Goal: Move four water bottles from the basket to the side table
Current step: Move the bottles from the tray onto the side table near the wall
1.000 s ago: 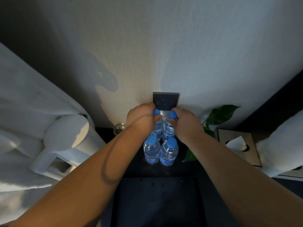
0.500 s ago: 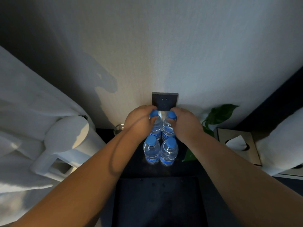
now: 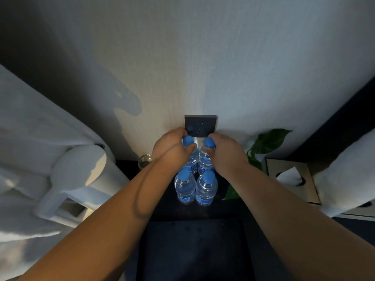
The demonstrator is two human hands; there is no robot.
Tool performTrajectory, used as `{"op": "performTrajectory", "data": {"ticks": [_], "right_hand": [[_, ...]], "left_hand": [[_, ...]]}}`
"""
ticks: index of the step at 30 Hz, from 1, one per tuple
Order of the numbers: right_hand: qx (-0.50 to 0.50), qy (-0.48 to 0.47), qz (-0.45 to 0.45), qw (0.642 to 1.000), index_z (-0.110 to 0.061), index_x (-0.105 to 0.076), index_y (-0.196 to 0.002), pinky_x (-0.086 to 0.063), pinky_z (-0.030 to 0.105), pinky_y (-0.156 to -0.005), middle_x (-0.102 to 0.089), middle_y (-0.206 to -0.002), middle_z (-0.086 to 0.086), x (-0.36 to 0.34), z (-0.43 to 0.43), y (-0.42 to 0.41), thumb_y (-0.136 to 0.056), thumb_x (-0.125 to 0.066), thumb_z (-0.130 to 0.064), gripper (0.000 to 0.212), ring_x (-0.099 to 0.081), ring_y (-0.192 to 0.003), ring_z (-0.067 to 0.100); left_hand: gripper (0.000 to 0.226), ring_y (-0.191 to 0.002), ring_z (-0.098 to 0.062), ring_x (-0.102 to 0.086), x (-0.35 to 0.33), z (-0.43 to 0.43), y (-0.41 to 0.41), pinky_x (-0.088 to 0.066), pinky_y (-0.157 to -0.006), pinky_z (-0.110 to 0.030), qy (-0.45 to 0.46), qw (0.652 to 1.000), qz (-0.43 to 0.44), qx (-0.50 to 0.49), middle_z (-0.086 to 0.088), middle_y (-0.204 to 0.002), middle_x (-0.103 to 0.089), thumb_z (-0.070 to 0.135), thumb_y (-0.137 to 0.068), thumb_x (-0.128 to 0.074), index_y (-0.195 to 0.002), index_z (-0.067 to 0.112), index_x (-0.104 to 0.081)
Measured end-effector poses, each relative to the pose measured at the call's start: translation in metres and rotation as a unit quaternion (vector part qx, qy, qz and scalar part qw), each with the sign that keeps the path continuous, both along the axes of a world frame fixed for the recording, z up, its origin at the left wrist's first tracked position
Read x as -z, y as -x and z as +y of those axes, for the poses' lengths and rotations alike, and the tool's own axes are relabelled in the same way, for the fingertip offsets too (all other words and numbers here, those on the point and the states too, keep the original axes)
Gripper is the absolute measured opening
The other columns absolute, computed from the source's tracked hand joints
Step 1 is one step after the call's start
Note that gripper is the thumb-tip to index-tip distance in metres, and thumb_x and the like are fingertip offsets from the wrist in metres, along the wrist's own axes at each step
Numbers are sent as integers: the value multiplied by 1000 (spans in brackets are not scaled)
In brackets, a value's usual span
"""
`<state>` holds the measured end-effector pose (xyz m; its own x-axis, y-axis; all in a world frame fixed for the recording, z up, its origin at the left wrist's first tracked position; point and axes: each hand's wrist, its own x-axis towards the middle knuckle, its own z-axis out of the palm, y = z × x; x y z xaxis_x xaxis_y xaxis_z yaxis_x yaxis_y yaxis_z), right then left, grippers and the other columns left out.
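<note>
Several small clear water bottles with blue caps stand in a tight square on the dark side table [image 3: 227, 209]. The front left bottle [image 3: 185, 188] and the front right bottle [image 3: 206, 189] stand free. My left hand [image 3: 171, 150] grips the neck of the back left bottle [image 3: 191, 162]. My right hand [image 3: 225, 153] grips the neck of the back right bottle [image 3: 204, 161]. Both back bottles are upright against the wall. A dark box-like basket [image 3: 194, 250] lies below, between my forearms.
A white kettle [image 3: 81, 179] stands at the left with a small glass [image 3: 145, 160] behind it. A wall socket [image 3: 200, 125] is just above the bottles. A green plant [image 3: 265, 142] and a tissue box [image 3: 292, 179] sit at the right. White bedding flanks both sides.
Both hands with the back bottles have shifted slightly up and toward the wall. The front bottles have not moved.
</note>
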<state>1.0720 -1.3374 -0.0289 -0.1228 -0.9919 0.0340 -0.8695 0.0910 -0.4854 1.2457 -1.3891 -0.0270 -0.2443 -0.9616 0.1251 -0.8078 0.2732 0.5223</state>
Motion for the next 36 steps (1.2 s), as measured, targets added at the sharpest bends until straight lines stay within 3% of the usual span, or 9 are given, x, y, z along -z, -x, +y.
{"op": "performTrajectory", "data": {"ticks": [5, 16, 23, 31, 36], "right_hand": [[0, 0, 0, 1000, -19, -60, -129, -55, 44, -89, -67, -112, 6, -1, 0, -1, -102, -61, -30, 30, -63, -101, 24], [-2, 6, -17, 1000, -17, -63, -123, -54, 41, -87, -68, -109, 7, -2, 1, 1, -100, -65, -28, 26, -62, -98, 25], [-7, 2, -6, 1000, -17, -63, -118, -54, 41, -84, -67, -103, 5, -2, 1, 1, -101, -62, -28, 20, -62, -94, 24], [-9, 4, 6, 1000, -17, -63, -120, -54, 41, -85, -68, -107, 6, -2, -1, 2, -100, -63, -29, 23, -62, -95, 24], [-9, 3, 5, 1000, -19, -63, -116, -54, 39, -83, -67, -102, 3, -2, -1, 2, -100, -63, -31, 19, -61, -92, 21]], "left_hand": [[29, -88, -18, -64, 1, 3, -8, -56, -78, -38, -24, 999, 36, 18, 5, -102, -71, 34, -88, -72, -117, 28, -66], [37, -86, -18, -64, 0, -1, 3, -56, -73, -37, -42, 998, 8, -36, 7, -99, -69, 55, -80, -74, -102, 30, -59], [27, -90, -16, -66, 3, 2, -2, -58, -78, -39, -41, 999, 32, -12, 8, -103, -72, 38, -86, -71, -112, 34, -68], [37, -79, -20, -61, -1, -8, 2, -55, -68, -35, -28, 996, -57, -61, 3, -92, -67, 57, -83, -69, -106, 28, -62], [44, -81, -16, -61, -2, -12, 1, -53, -67, -32, -51, 997, -46, -34, 8, -92, -66, 64, -79, -68, -104, 28, -65]]}}
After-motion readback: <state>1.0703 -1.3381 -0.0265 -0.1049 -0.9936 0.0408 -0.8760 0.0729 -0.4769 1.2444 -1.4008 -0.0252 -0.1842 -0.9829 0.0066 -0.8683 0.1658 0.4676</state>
